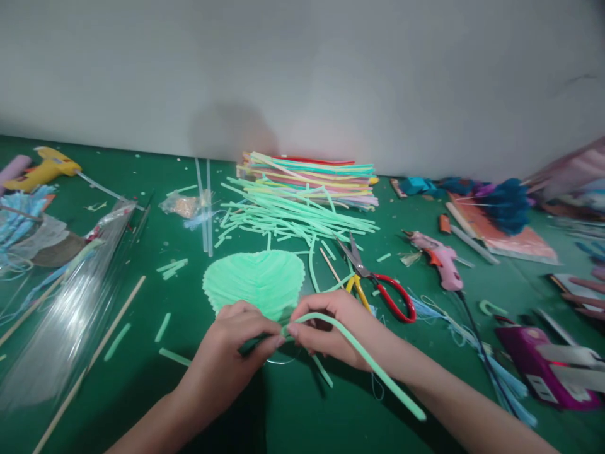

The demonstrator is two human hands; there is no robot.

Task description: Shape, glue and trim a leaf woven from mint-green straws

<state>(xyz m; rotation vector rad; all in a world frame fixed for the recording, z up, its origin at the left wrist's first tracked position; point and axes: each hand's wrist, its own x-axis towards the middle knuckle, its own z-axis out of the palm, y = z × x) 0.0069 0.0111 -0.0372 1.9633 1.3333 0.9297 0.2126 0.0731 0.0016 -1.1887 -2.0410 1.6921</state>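
Note:
A long mint-green pipe cleaner [363,352] arcs over my right hand [331,325], its loose end hanging toward the lower right. My right thumb and fingers pinch it near its other end. My left hand [241,337] meets the right one there, thumb and forefinger closed on the same pipe cleaner. Just beyond both hands lies a mint-green leaf shape [255,277] made of pipe cleaners, with a scalloped edge and a center rib. My fingers partly cover its near edge, and I cannot tell whether the held pipe cleaner is joined to it.
Red-handled scissors [397,299] and yellow-handled pliers [359,291] lie right of the leaf. Behind are green pipe cleaners [297,211] and a multicolored bundle [312,167]. A pink glue gun [442,258] lies right, a yellow one [50,167] left. Another person's hand [586,290] shows far right.

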